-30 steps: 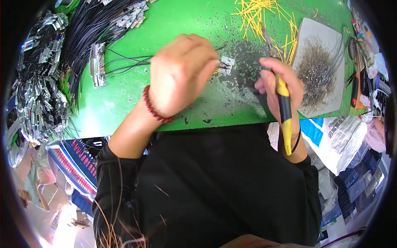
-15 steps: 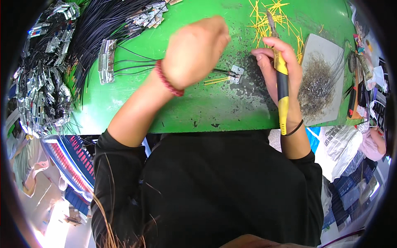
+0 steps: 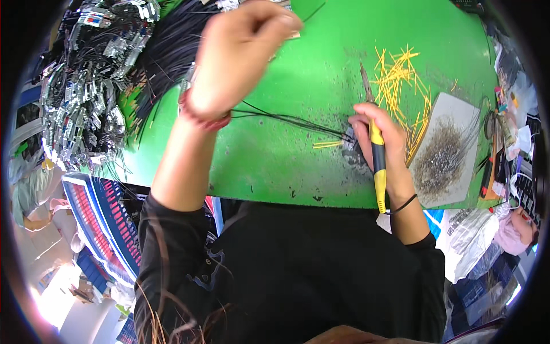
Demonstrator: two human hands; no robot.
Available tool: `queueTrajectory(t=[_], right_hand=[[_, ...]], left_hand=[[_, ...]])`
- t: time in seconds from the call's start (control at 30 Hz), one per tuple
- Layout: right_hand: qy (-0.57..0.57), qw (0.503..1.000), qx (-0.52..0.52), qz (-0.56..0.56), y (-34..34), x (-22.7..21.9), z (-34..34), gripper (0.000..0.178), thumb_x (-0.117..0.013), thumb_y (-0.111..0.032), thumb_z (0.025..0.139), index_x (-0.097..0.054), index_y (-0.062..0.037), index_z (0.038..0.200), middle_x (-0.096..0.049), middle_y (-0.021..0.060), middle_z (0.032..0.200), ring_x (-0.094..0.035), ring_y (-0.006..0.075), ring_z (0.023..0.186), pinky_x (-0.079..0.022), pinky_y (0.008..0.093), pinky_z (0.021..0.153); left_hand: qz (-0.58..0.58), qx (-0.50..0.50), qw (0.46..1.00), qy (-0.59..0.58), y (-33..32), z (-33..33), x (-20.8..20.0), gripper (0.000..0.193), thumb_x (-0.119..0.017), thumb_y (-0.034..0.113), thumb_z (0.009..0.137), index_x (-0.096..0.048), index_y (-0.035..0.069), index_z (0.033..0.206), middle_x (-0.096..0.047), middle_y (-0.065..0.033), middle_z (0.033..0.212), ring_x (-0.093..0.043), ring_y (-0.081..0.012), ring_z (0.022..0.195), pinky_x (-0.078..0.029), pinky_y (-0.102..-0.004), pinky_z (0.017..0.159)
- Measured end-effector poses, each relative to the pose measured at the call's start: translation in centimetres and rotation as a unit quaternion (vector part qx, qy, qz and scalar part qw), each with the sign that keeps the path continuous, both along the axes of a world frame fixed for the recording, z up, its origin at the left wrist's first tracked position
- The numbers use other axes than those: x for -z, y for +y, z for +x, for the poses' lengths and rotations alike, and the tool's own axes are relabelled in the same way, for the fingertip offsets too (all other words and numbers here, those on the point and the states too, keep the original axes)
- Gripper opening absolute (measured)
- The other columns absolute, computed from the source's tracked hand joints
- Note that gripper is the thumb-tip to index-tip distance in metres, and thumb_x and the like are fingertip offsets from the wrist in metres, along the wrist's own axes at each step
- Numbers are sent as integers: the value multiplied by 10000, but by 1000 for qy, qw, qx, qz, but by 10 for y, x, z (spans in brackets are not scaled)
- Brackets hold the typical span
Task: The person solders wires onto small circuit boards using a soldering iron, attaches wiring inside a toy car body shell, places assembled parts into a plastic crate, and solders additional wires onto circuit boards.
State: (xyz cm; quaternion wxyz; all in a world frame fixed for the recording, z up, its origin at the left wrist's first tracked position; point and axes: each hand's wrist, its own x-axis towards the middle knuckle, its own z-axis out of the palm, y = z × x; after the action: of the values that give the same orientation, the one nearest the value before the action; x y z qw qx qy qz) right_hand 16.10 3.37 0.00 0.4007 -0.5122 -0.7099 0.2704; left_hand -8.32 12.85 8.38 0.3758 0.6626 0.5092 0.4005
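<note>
My left hand (image 3: 238, 54) is raised over the far left of the green table, thumb and fingers pinched together. A thin black wire (image 3: 314, 11) sticks out at its fingertips. In my right hand (image 3: 392, 135) is a soldering iron (image 3: 378, 155) with a yellow and black handle, its metal tip pointing away from me. Beside the right fingers lies a small circuit board (image 3: 348, 137), partly hidden by them. Black wires (image 3: 286, 118) run from it to the left, and short yellow tubes (image 3: 326, 144) lie against it. A metal connector (image 3: 186, 79) shows partly behind my left wrist.
Metal connectors (image 3: 83, 109) are heaped at the left, next to a bundle of black wires (image 3: 172, 54). Loose yellow tubes (image 3: 401, 77) lie beyond my right hand. A grey board (image 3: 458, 126) with dark residue and several hand tools (image 3: 490, 166) are at the right.
The whole view has shifted, so the table sits lower in it. My left hand has moved farther away and left, with a wire showing at its fingertips. My right hand is closer to the circuit board.
</note>
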Motion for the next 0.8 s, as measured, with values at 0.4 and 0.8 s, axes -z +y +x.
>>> queueTrajectory(t=[0.4, 0.8], right_hand=[[33, 998, -3, -49, -20, -8, 6, 300, -646, 67, 836, -574, -33, 1110, -691, 106, 848, -697, 166, 831, -539, 285, 736], [162, 984, 0, 75, 8, -46, -14, 390, -733, 35, 770, -582, -36, 1122, -682, 93, 925, -675, 124, 759, -510, 221, 620]], left_hand=[[25, -66, 875, 480, 88, 67, 64, 210, -592, 241, 826, -682, 53, 800, -695, -158, 850, -686, -328, 763, -556, -447, 675], [54, 134, 978, 152, -54, 49, 12, 73, -699, 129, 762, -653, 73, 765, -597, -78, 726, -612, -292, 674, -485, -399, 579]])
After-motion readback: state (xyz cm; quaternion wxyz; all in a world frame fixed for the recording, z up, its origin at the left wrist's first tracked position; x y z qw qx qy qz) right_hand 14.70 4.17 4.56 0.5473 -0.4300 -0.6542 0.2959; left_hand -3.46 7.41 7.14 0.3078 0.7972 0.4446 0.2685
